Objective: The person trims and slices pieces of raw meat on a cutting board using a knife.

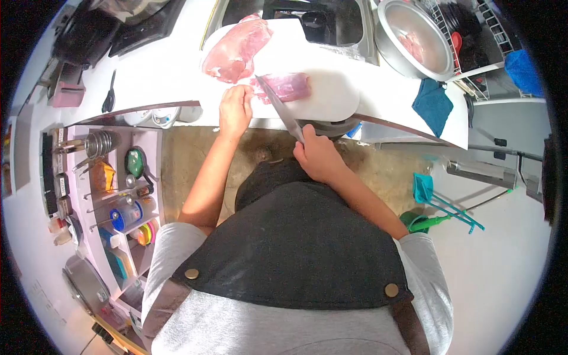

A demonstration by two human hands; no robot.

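A knife (281, 107) is in my right hand (320, 155), its fingers wrapped round the handle. The blade slants up and left, its tip lying over the left part of a smaller piece of raw meat (291, 86). My left hand (235, 111) is closed, fingertips pinching at the left end of that piece; the exact grip is hard to see in the glare. Above it, a larger piece of raw meat (232, 52) lies partly on a white cutting board (337, 97).
Behind the board is a sink (358, 35). A metal basin (390, 47) with meat stands at the right, near a dark teal cloth (432, 106) and a dish rack (482, 74). Scissors (109, 94) lie on the left counter, above a shelf unit (155, 148).
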